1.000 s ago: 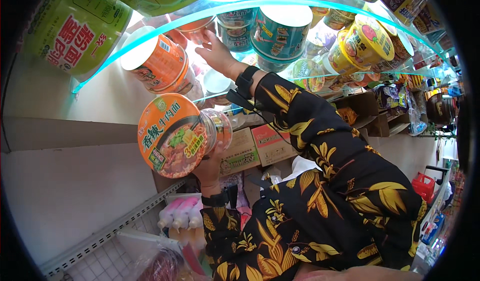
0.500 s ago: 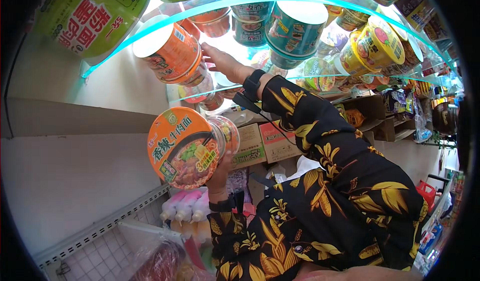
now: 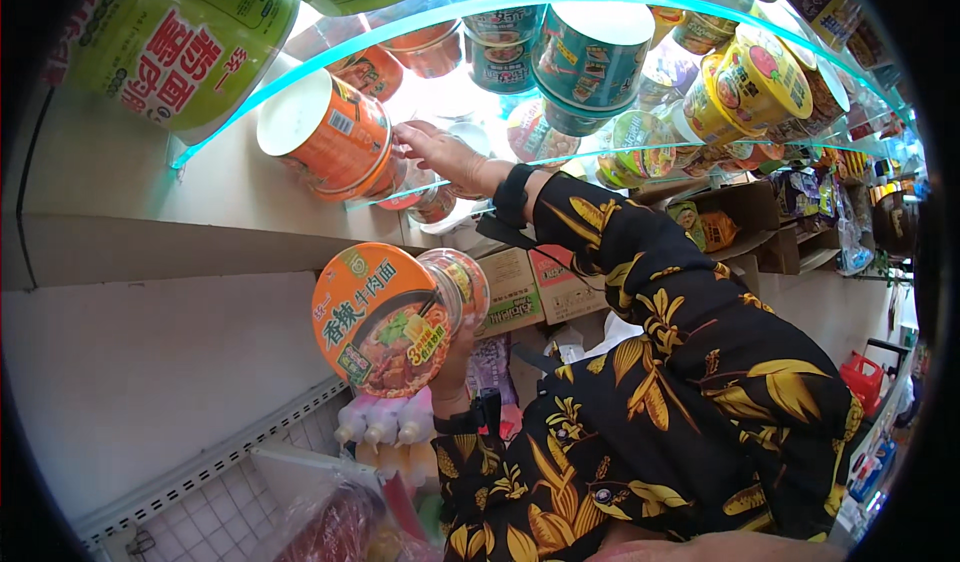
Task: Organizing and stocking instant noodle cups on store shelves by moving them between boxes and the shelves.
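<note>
My left hand [image 3: 455, 367] is wrapped round an instant noodle cup [image 3: 375, 322], its round orange lid turned toward me and pictured with noodles. A shiny, patterned round part shows behind the lid; whether it is this cup's side or a second cup I cannot tell. Higher up, my right hand [image 3: 445, 155] reaches under the glass shelf [image 3: 440, 4], its fingers stretched against the right side of another orange noodle cup [image 3: 335, 134]. That cup is tilted, with its white base toward me. Another orange cup [image 3: 370, 72] shows behind it.
Large green cups [image 3: 190, 47] stand at upper left, with teal cups [image 3: 595, 57] and yellow cups [image 3: 745, 87] to the right. Below are cardboard boxes [image 3: 510, 287], pink-topped bottles [image 3: 385, 417] and a white rack [image 3: 210, 472]. A beige panel [image 3: 150, 237] borders the left.
The orange cup by my right hand has shifted down and slightly left, uncovering another orange cup behind it. My right hand has followed it down a little. The held cup appears lower and farther right.
</note>
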Demonstrator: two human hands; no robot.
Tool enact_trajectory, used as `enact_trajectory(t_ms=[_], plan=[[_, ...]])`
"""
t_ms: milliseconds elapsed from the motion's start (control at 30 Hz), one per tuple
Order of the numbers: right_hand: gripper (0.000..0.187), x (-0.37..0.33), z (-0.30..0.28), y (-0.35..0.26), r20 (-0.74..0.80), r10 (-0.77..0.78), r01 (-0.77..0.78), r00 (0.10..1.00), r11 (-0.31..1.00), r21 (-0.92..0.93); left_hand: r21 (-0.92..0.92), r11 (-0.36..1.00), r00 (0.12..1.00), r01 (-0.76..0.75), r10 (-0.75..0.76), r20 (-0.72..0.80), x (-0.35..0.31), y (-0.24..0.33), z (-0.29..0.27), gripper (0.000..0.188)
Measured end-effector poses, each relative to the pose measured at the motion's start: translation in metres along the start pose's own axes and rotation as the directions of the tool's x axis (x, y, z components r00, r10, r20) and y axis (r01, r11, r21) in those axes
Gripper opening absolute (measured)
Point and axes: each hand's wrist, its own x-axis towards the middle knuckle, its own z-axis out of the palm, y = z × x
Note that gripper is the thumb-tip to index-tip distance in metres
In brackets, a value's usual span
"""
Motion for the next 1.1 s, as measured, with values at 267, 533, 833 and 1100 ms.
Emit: enact_trajectory(t_ms=[267,533,833,1100], plan=[[0.063,-0.009,-0.001,0.007,0.034,-0.091,0.096,0.995,0.979,-0.182,0.047,0.999,0.998,0.006,-0.009,0.065,0.005,0.005,0.006,0.04],[0.086,-0.02,0.0,0.009,-0.058,-0.087,0.066,0.994,0.952,-0.297,0.069,0.997,0.997,0.035,-0.031,-0.067,0.0,0.006,0.008,0.042],[0.087,-0.008,0.019,0.023,0.043,0.095,-0.103,0.995,0.965,0.242,0.18,0.983,1.0,-0.025,0.022,0.015,-0.005,-0.002,-0.014,0.042],[0.079,0.02,0.023,0.021,-0.057,0.113,-0.096,0.992,0.965,0.242,0.068,0.997,0.995,0.019,-0.012,-0.104,-0.009,0.006,-0.008,0.03]])
